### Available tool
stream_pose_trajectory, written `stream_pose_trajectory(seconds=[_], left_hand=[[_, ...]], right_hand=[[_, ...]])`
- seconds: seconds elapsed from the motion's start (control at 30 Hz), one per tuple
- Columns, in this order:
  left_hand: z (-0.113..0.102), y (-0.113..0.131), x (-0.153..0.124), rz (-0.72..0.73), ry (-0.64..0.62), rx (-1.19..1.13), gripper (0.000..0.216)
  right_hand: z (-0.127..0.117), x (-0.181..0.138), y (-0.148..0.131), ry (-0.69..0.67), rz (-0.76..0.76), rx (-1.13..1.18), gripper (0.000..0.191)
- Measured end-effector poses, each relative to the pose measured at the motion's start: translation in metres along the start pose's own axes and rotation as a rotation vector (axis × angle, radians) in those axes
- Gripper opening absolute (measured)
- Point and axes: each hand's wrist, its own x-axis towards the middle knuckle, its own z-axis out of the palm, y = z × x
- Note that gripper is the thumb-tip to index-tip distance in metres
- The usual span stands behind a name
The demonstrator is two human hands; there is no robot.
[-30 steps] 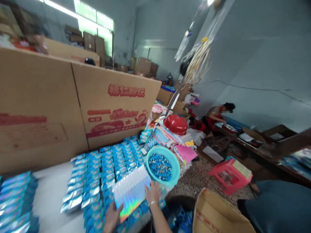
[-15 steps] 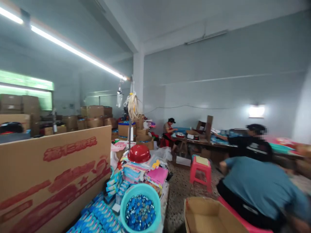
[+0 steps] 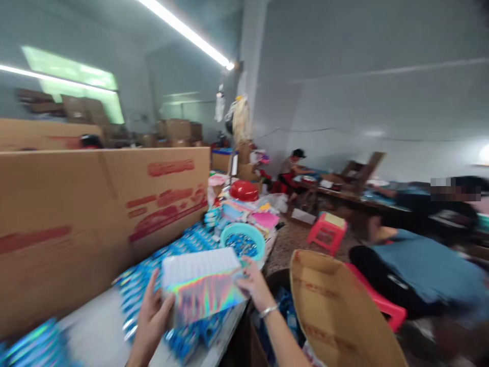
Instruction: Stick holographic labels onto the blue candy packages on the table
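Obs.: we hold a holographic sheet (image 3: 202, 290) in both hands. It is raised just above the near edge of the tabletop (image 3: 95, 326) and tilted toward us. Its upper part is a white ribbed strip and its lower part is rainbow foil. The frame is motion-blurred, so fine detail is not readable.

Left hand (image 3: 151, 318): fingers closed along the sheet's left edge, thumb toward the front face.
Right hand (image 3: 255, 288): fingers pinched on the right edge near the lower corner, with a bracelet at the wrist.
Neither hand carries anything else.

Surroundings:
- Rows of blue packets (image 3: 153, 265) lie on the tabletop beneath and behind the sheet.
- A teal basin (image 3: 225, 235) of small blue pieces stands just beyond the right hand, apart from it.
- A cardboard wall (image 3: 95, 204) with red print stands along the far side.
- An open carton (image 3: 336, 306) stands to our right, below tabletop level.
- Further off are a red bowl (image 3: 243, 190) on a stack of coloured packs, a pink stool (image 3: 326, 229), and a person in a blue shirt (image 3: 416, 270) bent low.

Handling, our judgement: the sheet looks light and thin, moderately stiff but apt to flex or crease. The foil is likely slick and marks easily. It is best held by opposite edges, as now, not by the face.
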Motion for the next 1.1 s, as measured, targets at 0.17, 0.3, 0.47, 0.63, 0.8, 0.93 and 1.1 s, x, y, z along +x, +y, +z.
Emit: stream_pose_trajectory(seconds=[0.17,0.3,0.47,0.63,0.8,0.93,1.1], left_hand=[[-0.061,0.031,-0.023,0.022,-0.169,0.013,0.071],[-0.094,0.047,-0.05,0.015,-0.2,0.006,0.068],[-0.127,0.046,-0.077,0.065,-0.051,0.129,0.055],[-0.144,0.054,-0.093,0.201,0.032,0.16,0.025],[-0.145,0.068,-0.098,0.141,0.018,-0.05,0.024],[-0.133,0.056,-0.091,-0.038,-0.068,-0.186,0.032],[-0.1,0.018,-0.075,0.022,0.046,-0.036,0.031]], right_hand=[[0.015,-0.046,-0.044,-0.286,-0.041,-0.06,0.076],[0.032,-0.068,-0.047,-0.333,-0.013,-0.277,0.057],[0.049,-0.088,-0.048,-0.206,-0.269,-0.579,0.029],[0.061,-0.104,-0.064,-0.17,-0.492,-0.638,0.017],[0.066,-0.106,-0.069,-0.263,-0.412,-0.563,0.023],[0.059,-0.083,-0.046,-0.356,-0.163,-0.553,0.04],[0.075,-0.062,-0.028,-0.186,-0.397,-0.867,0.047]])
